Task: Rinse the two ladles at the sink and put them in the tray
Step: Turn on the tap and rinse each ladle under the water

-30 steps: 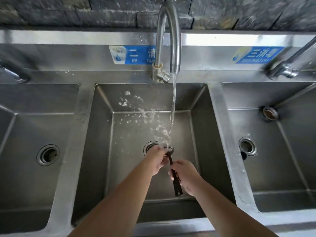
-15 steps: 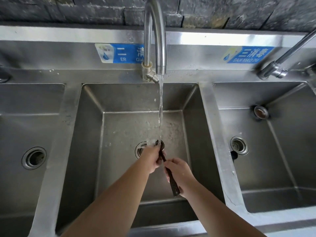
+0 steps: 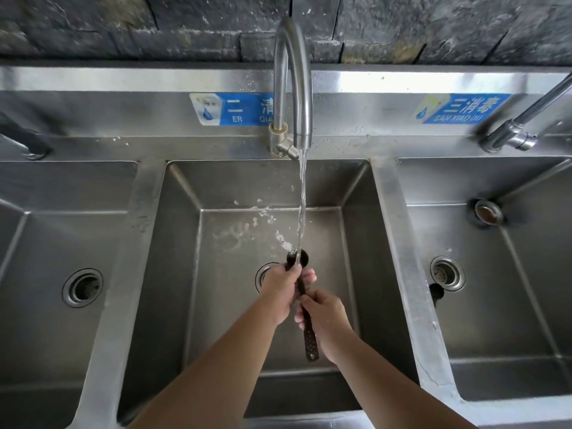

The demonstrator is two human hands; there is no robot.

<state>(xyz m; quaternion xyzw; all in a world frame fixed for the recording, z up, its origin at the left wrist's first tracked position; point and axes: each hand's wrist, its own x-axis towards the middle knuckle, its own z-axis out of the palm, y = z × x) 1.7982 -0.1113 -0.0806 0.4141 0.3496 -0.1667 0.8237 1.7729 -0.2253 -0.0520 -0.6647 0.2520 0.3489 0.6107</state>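
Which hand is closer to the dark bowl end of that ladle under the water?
Left. The left hand grips just below the ladle bowl, at the stream. The right hand holds lower on the handle, nearer the person.

left hand [image 3: 280, 292]: grip closed, arm extended | right hand [image 3: 328, 320]: grip closed, just behind left
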